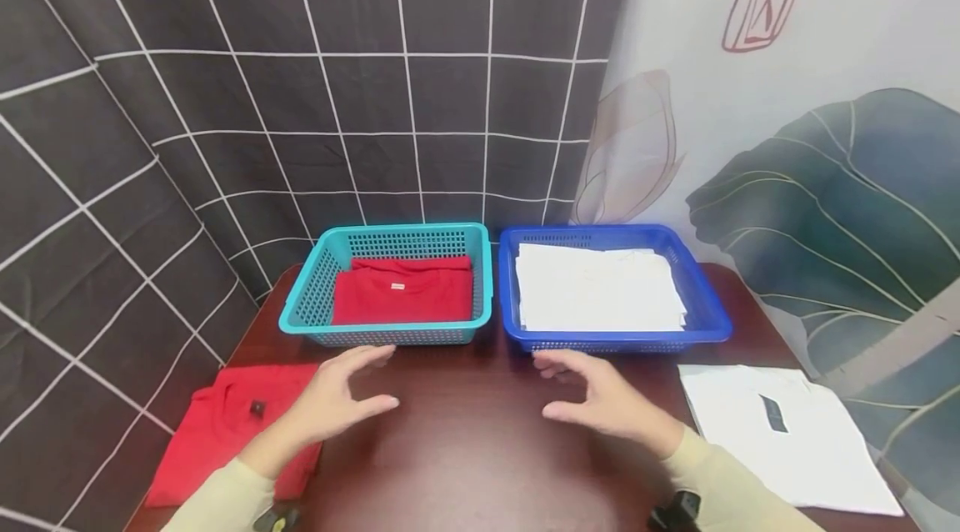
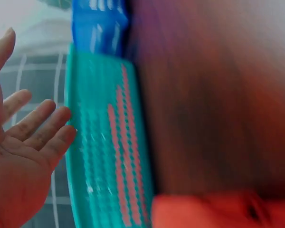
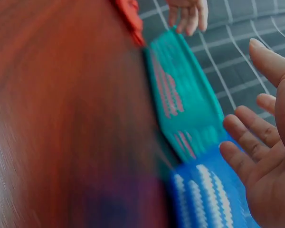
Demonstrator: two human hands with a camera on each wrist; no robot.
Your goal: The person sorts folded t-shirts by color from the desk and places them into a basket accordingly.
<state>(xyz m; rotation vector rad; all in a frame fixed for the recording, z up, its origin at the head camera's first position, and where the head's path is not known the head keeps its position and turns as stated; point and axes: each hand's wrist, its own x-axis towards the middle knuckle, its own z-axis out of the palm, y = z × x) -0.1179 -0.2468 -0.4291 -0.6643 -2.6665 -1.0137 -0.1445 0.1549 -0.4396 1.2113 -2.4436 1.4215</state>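
My left hand (image 1: 337, 399) hovers over the table, fingers spread and thumb apart, holding nothing. It is just in front of a teal basket (image 1: 390, 338) with folded red shirts (image 1: 405, 298) inside. My right hand (image 1: 600, 399) mirrors it, relaxed and holding nothing, before a blue basket (image 1: 705, 323) with folded white cloth (image 1: 600, 290) in it. Partly behind my left forearm lies another folded red shirt (image 1: 232, 424). A folded white shirt (image 1: 787, 440) with a dark label is to the right of my right hand. Both wrist views show the palms (image 2: 19, 175) facing the baskets' sides.
The baskets stand side by side at the back of a dark reddish-brown table (image 1: 450, 465). Behind them hangs a dark cloth with white grid lines (image 1: 360, 98). A pale curtain with leaf patterns (image 1: 825, 207) covers the right side.
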